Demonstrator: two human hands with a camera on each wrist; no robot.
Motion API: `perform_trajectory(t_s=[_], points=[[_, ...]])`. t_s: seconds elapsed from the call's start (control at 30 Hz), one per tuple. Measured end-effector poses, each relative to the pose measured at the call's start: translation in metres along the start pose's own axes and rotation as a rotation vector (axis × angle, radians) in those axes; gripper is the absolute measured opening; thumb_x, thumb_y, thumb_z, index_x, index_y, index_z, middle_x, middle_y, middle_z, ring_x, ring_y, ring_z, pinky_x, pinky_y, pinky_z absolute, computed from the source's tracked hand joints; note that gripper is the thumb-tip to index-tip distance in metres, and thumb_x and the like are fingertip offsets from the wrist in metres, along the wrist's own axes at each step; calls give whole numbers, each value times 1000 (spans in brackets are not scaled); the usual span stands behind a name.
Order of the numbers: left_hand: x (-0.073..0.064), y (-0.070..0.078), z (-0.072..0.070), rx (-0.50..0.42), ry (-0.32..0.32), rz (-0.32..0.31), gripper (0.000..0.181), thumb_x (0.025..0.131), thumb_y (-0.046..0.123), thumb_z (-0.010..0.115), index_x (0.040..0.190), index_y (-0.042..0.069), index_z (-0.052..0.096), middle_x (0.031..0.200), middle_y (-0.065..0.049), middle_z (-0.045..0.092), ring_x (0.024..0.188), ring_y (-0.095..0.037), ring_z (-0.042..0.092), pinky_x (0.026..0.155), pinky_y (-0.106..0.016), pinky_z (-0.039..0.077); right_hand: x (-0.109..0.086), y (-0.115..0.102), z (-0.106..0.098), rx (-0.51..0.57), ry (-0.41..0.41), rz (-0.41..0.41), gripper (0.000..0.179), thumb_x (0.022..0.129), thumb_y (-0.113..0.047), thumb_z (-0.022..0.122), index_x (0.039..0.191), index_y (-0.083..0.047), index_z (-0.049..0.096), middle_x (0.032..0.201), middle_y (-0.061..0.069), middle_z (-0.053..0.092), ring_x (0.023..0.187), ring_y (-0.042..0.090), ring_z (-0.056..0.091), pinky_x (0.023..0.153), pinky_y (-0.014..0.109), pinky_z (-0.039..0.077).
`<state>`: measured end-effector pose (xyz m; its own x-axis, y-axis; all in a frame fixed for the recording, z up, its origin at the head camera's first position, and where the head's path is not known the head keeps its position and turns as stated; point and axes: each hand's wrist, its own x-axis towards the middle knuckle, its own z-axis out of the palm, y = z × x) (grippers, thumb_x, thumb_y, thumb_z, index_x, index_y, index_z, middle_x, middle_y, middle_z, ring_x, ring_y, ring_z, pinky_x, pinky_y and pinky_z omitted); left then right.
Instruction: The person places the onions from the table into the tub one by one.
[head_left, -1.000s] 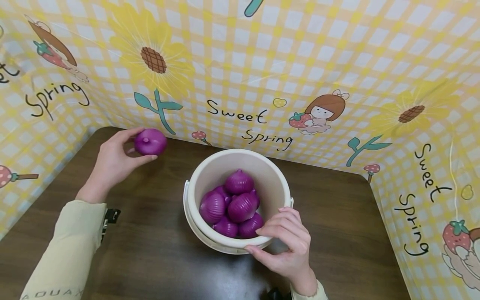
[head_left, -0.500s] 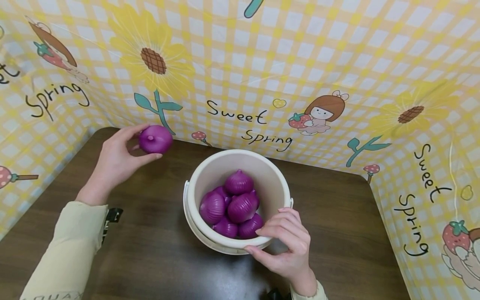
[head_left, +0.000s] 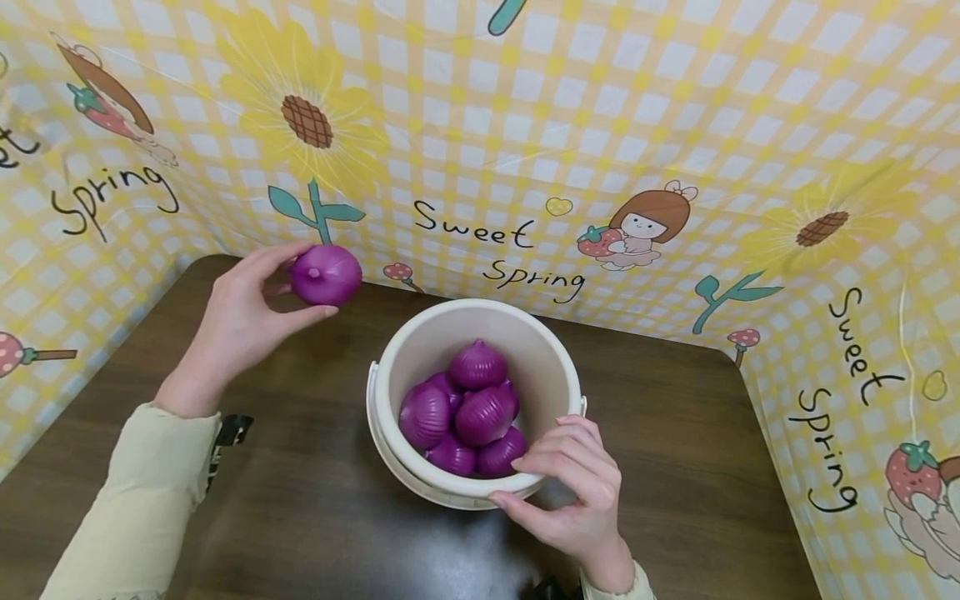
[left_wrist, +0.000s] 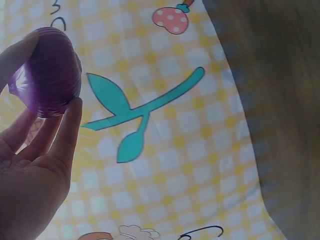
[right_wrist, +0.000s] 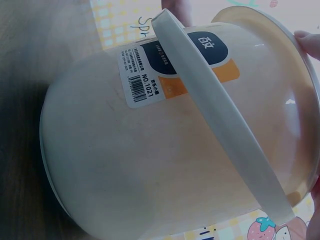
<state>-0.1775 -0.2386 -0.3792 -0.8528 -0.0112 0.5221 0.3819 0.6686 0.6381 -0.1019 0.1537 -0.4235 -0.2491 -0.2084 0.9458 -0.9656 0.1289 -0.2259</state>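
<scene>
My left hand (head_left: 251, 308) holds a purple onion (head_left: 327, 275) between thumb and fingers, up and to the left of a cream bucket (head_left: 480, 310). In the left wrist view the same onion (left_wrist: 52, 72) is gripped from both sides, the patterned cloth behind it. Several more purple onions (head_left: 483, 415) lie heaped inside the bucket. My right hand (head_left: 577, 483) grips the bucket's near right rim, thumb outside and fingers over the edge. The right wrist view shows the bucket's outer wall (right_wrist: 130, 160) with its white handle (right_wrist: 220, 125) hanging down across it.
The bucket stands on a dark brown wooden table (head_left: 300, 500). A yellow checked cloth (head_left: 480, 150) with flowers and lettering rises behind the table and along both sides. A label (right_wrist: 140, 75) with a barcode is on the bucket wall.
My left hand has moved right and slightly up with the onion, bringing it closer to the bucket. My right hand and the bucket have stayed in place.
</scene>
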Motion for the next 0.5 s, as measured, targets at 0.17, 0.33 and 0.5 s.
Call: perform_trajectory(t_s=[0.17, 0.33, 0.5], points=[[0, 10, 1, -11, 1, 46, 80, 65, 5, 98, 138, 11, 64, 129, -6, 64, 112, -23, 62, 85, -8, 47, 0, 0, 0, -1, 0, 0, 29, 74, -26, 93, 80, -5, 75, 75, 3, 68, 70, 21, 60, 90, 45, 44], [1, 23, 1, -21, -7, 71, 83, 64, 5, 98, 139, 13, 64, 131, -4, 63, 113, -22, 61, 87, -10, 48, 0, 0, 0, -1, 0, 0, 29, 74, -26, 93, 80, -4, 75, 75, 3, 68, 70, 21, 60, 90, 44, 44], [2, 35, 2, -39, -13, 103, 84, 64, 4, 98, 140, 14, 64, 131, -3, 63, 114, -20, 61, 88, -11, 49, 0, 0, 0, -1, 0, 1, 29, 74, -26, 93, 80, -4, 75, 75, 3, 68, 70, 21, 60, 91, 44, 44]])
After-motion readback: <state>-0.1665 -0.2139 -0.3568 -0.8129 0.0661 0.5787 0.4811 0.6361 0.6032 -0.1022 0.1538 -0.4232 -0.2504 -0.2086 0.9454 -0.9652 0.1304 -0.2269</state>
